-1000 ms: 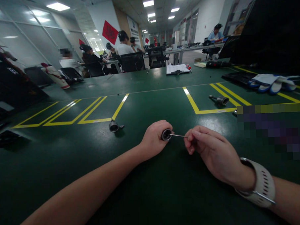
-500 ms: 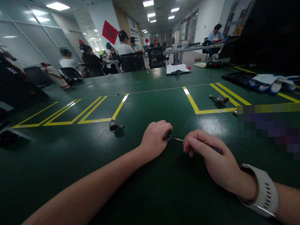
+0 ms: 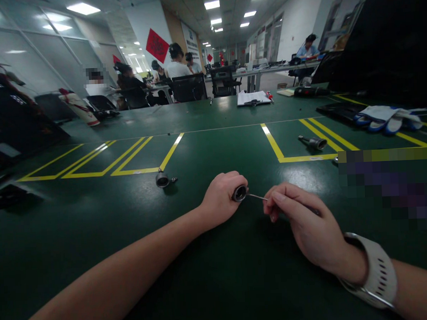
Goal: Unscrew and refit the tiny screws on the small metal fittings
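My left hand (image 3: 222, 197) is closed around a dark, cup-shaped metal part (image 3: 239, 193), whose round open end faces toward me. Most of that part is hidden in the fist. Between the thumb and fingers of my right hand (image 3: 303, 217) is a thin-shafted screwdriver-like tool (image 3: 257, 196) with a dark handle. Its tip lies at the right side of the cup's rim; whether it touches the metal I cannot tell. A similar metal cup (image 3: 162, 179) rests on the table to the left, a small metal piece (image 3: 174, 180) beside it.
On the green table (image 3: 204, 283), another cup-shaped part with a stem (image 3: 313, 142) lies inside yellow tape lines (image 3: 307, 158). White-and-blue gloves (image 3: 388, 117) are at the right, a clipboard with paper (image 3: 253, 98) at the back. People sit at desks beyond.
The tool's tip has moved from inside the cup's opening to its right rim. The cup's open end has turned more toward me, and my right hand has shifted slightly right.
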`<state>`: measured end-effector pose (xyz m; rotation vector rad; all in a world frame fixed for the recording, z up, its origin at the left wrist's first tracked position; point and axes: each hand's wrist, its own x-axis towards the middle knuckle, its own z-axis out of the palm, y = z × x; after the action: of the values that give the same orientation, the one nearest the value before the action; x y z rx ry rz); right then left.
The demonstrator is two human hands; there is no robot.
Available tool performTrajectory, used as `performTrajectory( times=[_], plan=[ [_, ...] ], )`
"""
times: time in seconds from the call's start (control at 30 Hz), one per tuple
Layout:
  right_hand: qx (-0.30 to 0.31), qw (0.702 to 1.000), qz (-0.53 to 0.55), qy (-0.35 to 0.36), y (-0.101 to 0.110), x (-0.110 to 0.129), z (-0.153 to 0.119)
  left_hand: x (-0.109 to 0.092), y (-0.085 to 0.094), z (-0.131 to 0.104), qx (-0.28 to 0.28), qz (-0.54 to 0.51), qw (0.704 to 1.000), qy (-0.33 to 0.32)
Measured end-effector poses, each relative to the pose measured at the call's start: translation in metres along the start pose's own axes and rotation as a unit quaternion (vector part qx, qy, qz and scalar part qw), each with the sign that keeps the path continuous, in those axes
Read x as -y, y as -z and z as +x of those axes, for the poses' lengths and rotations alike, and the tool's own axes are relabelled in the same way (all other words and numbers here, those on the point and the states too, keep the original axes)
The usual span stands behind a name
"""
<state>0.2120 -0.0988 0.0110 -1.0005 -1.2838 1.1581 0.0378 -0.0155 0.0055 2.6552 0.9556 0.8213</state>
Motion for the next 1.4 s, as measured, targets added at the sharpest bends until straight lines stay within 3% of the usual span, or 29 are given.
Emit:
performTrajectory(
  times=[0.37,0.47,0.6,0.73,0.83,1.0,1.13,1.23,1.4],
  plan=[
    [0.010,0.985,0.158,-0.071,-0.004,0.005,0.008,0.001,0.001,0.001,-0.030,-0.102,0.994,0.003],
    [0.002,0.989,0.136,-0.051,-0.003,0.002,0.006,0.001,0.000,0.001,-0.033,-0.085,0.996,0.023],
    [0.004,1.000,0.028,-0.008,0.000,-0.001,0.001,0.002,-0.001,0.001,-0.033,-0.040,0.997,0.056],
    [0.021,0.999,-0.030,-0.003,-0.001,-0.003,0.000,0.000,-0.001,0.001,-0.014,0.015,0.998,0.051],
    [0.020,0.999,0.019,-0.027,-0.002,-0.001,0.003,0.000,0.000,0.000,-0.004,0.031,0.999,0.039],
    [0.003,0.984,0.156,-0.084,-0.002,0.004,0.009,0.001,0.000,0.000,-0.026,-0.044,0.999,0.019],
    [0.006,0.978,0.184,-0.101,-0.002,0.003,0.011,0.002,0.000,0.001,-0.030,-0.080,0.996,0.016],
    [-0.003,0.984,0.162,-0.075,-0.002,0.001,0.009,0.002,-0.001,0.001,-0.030,-0.065,0.997,0.031],
    [-0.004,1.000,0.018,-0.014,-0.001,-0.003,0.001,0.000,-0.001,0.001,-0.017,0.004,0.999,0.051]
  ],
)
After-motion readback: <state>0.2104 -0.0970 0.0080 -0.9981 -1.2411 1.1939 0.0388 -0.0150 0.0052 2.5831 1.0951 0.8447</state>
